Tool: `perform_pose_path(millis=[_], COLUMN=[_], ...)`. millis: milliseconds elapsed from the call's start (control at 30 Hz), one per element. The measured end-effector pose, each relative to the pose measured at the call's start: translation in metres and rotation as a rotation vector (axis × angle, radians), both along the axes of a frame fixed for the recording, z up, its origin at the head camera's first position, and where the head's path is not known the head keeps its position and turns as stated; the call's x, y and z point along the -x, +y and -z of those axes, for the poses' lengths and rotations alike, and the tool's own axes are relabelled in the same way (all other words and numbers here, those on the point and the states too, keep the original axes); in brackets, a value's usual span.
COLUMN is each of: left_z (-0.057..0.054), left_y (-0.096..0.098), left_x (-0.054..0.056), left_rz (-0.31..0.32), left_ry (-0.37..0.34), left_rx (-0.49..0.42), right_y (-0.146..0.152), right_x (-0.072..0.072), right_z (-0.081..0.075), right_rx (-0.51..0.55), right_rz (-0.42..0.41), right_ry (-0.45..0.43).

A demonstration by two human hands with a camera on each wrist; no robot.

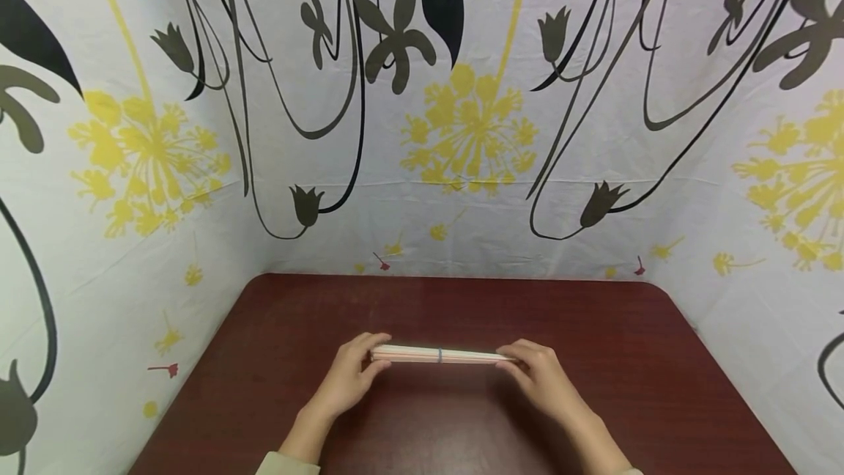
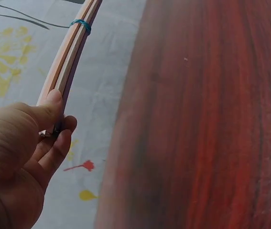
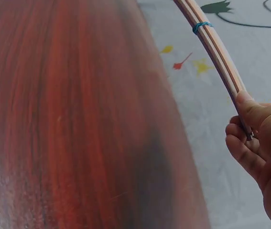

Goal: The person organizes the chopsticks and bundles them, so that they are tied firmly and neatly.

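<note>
A slim bundle of long, pale, thin strips or sticks (image 1: 412,354) is held level above the table, crosswise in front of me. A blue-green band (image 2: 81,25) is wrapped around its middle. My left hand (image 1: 346,378) pinches the left end between thumb and fingers. At the opposite end, my right hand (image 1: 542,378) has the same thumb-and-finger pinch. Both wrist views show peach, whitish and dark purple lengths lying side by side in the bundle (image 3: 221,57). The fingertips partly cover its two ends, and I cannot tell exactly what the strips are.
A dark red-brown wooden table (image 1: 435,424) with rounded far corners spreads beneath the hands. White cloth (image 1: 461,240) printed with yellow, grey and black plants hangs behind the table and along both sides.
</note>
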State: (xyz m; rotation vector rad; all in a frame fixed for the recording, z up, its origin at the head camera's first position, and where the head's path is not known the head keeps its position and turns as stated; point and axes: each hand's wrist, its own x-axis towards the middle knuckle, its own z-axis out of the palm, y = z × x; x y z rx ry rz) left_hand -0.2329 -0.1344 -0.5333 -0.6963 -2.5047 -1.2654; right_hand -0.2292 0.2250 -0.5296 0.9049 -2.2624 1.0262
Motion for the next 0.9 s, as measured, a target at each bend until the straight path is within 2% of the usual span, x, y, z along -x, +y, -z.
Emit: perform_pose_path(millis=[200, 367, 500, 600, 767, 900], left_z=[0.015, 0.025, 0.031, 0.035, 0.034, 0.033], left_y=[0.000, 0.002, 0.004, 0.005, 0.007, 0.008], left_x=[0.011, 0.018, 0.017, 0.017, 0.017, 0.016], left_rz=[-0.026, -0.075, -0.095, -0.102, -0.099, -0.094], left_ry=[-0.065, -0.106, -0.122, -0.105, -0.074, -0.079], left_rx=[0.098, 0.235, 0.277, 0.299, 0.332, 0.341], right_y=[0.002, -0.001, -0.005, -0.008, -0.009, -0.007], right_x=[0.013, 0.021, 0.021, 0.020, 0.019, 0.018], right_z=[0.018, 0.033, 0.041, 0.042, 0.043, 0.043], right_rx=[-0.048, -0.157, -0.218, -0.248, -0.282, -0.273], right_rz=[0.038, 0.147, 0.223, 0.255, 0.294, 0.303], right_ry=[-0.134, -0.249, -0.253, -0.228, -0.227, -0.250])
